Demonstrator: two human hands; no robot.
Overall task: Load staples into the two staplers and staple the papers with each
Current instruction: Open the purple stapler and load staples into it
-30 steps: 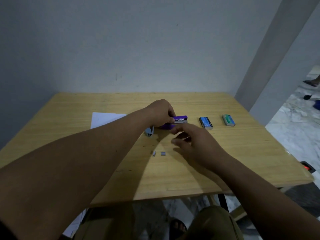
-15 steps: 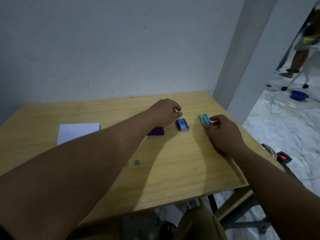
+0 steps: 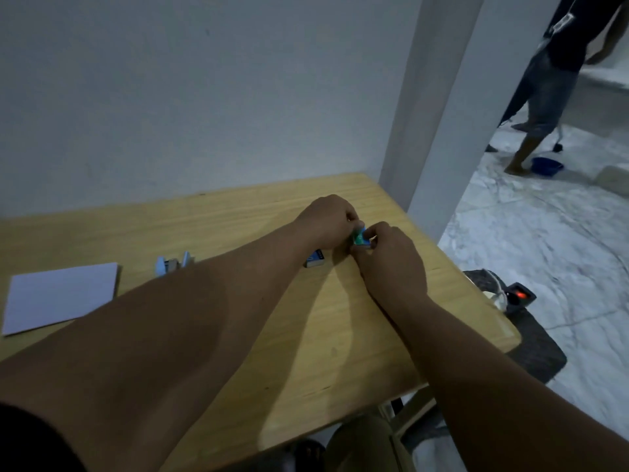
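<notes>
The green box of staples is being held just above the table, near its far right corner, pinched between both hands. The left hand is gripping its far side with curled fingers, and the right hand is clasping its near side. Just left of the green box, a blue box is lying flat. Farther left of it, a light blue stapler is sitting open, and the papers are lying beyond that.
</notes>
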